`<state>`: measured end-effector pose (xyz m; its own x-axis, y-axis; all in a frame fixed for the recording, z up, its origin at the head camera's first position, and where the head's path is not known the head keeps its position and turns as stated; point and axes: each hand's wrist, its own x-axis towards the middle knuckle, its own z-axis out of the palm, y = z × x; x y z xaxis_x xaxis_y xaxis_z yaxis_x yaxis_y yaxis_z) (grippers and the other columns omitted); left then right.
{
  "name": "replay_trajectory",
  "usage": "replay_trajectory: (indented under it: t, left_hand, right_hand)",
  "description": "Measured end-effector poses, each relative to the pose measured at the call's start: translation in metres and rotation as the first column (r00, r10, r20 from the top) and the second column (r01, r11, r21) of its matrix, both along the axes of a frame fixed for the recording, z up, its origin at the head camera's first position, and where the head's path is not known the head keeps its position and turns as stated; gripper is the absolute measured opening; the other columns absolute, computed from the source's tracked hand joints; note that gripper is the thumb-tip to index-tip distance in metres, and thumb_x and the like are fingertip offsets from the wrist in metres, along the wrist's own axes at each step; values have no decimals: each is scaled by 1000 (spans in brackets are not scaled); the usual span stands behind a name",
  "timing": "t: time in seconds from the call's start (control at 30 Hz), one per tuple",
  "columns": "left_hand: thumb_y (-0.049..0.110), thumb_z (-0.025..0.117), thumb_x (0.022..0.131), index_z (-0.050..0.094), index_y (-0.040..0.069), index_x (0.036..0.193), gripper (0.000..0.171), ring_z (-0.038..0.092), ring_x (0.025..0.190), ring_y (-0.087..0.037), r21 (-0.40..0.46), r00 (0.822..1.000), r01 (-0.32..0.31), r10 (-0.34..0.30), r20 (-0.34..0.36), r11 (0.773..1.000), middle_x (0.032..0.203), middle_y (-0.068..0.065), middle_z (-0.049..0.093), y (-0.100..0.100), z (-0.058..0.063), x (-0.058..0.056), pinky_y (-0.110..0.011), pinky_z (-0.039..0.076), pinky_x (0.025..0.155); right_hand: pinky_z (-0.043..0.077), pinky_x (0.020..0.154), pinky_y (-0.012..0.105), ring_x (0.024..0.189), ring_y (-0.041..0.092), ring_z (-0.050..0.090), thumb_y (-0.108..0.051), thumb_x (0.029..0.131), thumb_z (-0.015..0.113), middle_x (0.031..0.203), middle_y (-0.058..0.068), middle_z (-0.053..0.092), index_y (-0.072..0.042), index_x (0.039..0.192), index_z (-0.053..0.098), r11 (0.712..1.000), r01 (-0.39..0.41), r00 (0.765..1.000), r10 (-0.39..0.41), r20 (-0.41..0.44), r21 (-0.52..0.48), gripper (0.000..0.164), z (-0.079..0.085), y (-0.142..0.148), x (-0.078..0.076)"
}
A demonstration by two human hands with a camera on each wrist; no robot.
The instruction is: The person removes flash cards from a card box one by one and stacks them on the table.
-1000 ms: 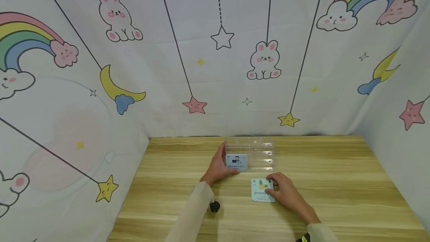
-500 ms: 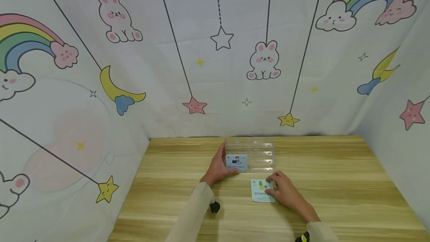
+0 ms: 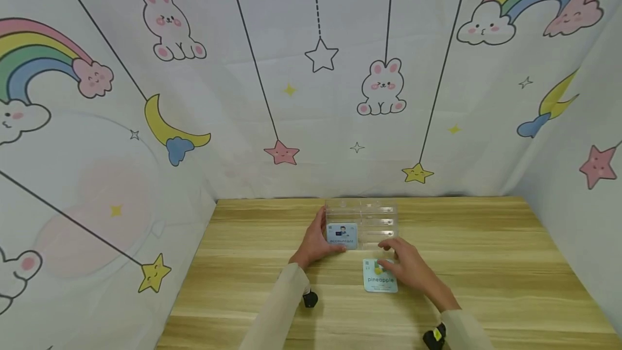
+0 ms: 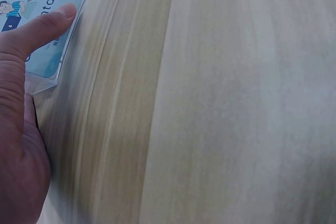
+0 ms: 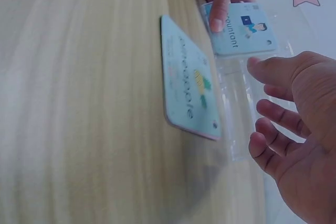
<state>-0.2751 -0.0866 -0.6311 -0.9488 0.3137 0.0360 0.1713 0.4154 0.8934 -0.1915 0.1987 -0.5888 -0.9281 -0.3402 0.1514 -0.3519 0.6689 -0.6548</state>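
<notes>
My left hand (image 3: pixel 315 244) grips the left side of a clear plastic organizer box (image 3: pixel 379 215), its thumb over the front edge. A pale blue "accountant" card (image 3: pixel 342 235) lies in the box's front left; the left wrist view shows the thumb (image 4: pixel 50 24) across this card. In front of the box, on the table, is a light blue "pineapple" card (image 3: pixel 380 282). Over its upper right corner hovers my right hand (image 3: pixel 412 270), fingers spread and holding nothing. The right wrist view shows this hand (image 5: pixel 310 114) apart from the pineapple card (image 5: pixel 189 82), beside the box's divided right half.
The wood-grain table (image 3: pixel 486 263) extends to both sides and toward me. Behind it hangs a white cloth (image 3: pixel 311 172) printed with stars, rabbits and rainbows, which also closes off the left and right sides.
My right hand has let go of the pineapple card and risen slightly up and left toward the box, uncovering the printed word. The left hand and box have stayed put.
</notes>
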Motion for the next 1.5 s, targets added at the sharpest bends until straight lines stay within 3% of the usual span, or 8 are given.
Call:
replay_trajectory:
  t: [0.17,0.6,1.5]
  left_hand:
    - [22,99,71,8,13,167,133,27,154,-24,-5,1000,-2,2,-8,1000,171,-11,20,-1,-1,-1,-32,29,123]
    - [23,99,71,10,12,167,131,31,152,-26,35,998,26,-24,-51,999,168,-14,26,-3,-5,-1,-35,31,122]
    - [23,99,71,11,11,167,130,32,152,-24,35,998,26,-24,-53,999,168,-13,27,-4,-3,0,-34,32,122]
  right_hand:
    - [50,71,29,84,14,52,-19,95,78,115,11,67,-2,128,67,999,-30,999,31,36,-16,38,11,-12,-11]
    - [49,70,30,83,13,53,-17,97,76,116,12,67,-5,138,63,995,-100,995,100,-20,-28,45,19,-38,-33]
    - [52,71,30,83,13,54,-19,98,74,117,9,66,-6,136,66,994,-111,994,111,-8,-23,41,23,-49,-38]
